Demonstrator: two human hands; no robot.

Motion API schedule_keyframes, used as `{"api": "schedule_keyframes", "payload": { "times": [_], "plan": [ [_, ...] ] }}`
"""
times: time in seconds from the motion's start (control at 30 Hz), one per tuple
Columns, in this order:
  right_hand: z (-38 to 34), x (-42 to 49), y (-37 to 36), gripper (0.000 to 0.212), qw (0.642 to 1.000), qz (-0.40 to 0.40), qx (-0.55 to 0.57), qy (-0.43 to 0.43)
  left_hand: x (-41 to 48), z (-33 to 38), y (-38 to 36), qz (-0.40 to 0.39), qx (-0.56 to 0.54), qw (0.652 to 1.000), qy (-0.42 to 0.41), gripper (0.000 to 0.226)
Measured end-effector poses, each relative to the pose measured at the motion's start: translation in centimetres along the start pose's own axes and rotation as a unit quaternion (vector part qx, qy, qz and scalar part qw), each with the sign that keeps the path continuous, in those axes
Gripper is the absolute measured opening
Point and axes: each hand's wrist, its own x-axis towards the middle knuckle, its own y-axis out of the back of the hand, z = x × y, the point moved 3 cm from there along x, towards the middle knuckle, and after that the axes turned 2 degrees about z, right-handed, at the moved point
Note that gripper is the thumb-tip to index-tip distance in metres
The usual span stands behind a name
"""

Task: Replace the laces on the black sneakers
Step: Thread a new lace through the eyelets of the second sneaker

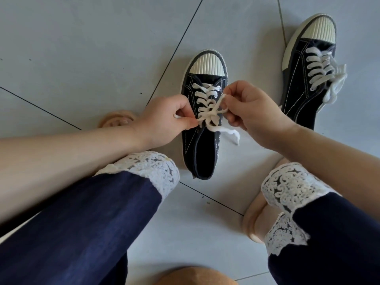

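A black sneaker (203,149) with a white ribbed toe cap stands on the floor between my knees, laced with a white lace (205,99). My left hand (164,120) pinches one part of the lace at the top eyelets. My right hand (250,112) pinches a loop of the same lace on the other side. A knot sits between the two hands, and a loose lace end (232,133) trails to the right. A second black sneaker (308,79) lies at the upper right, fully laced, its white bow hanging off its right side.
Grey floor tiles (82,58) with dark joints lie all around. My legs in dark blue trousers with white lace cuffs (152,171) frame the shoe. Peach slippers (253,221) are on my feet. A tan rounded object (195,276) sits at the bottom edge.
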Motion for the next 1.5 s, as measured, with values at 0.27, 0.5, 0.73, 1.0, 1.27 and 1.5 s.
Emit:
{"api": "schedule_keyframes", "payload": {
  "times": [0.27,0.5,0.73,1.0,1.27,1.5],
  "plan": [
    [-0.8,0.7,1.5,0.013,0.837,-0.01,-0.512,0.195,0.0,0.0,0.8,-0.018,0.035,0.999,-0.006,0.022],
    [0.7,0.7,1.9,0.006,0.918,-0.054,-0.375,0.115,-0.1,-0.1,0.3,-0.009,0.01,1.0,-0.002,0.02],
    [-0.3,0.6,2.7,0.01,0.77,0.063,-0.576,0.267,-0.1,0.4,1.3,-0.037,0.049,0.998,-0.029,0.018],
    [0.4,0.1,3.5,0.007,0.744,0.071,-0.61,0.264,-0.2,-0.2,1.6,-0.068,0.065,0.995,-0.034,0.029],
    [2.5,-0.3,3.0,0.017,0.854,0.026,-0.496,0.155,0.2,-1.0,0.2,-0.115,-0.014,0.993,0.016,0.018],
    [2.8,-3.1,6.4,0.019,0.889,0.176,-0.399,0.144,-0.2,-1.6,0.9,-0.107,-0.066,0.988,0.091,0.07]
  ]
}}
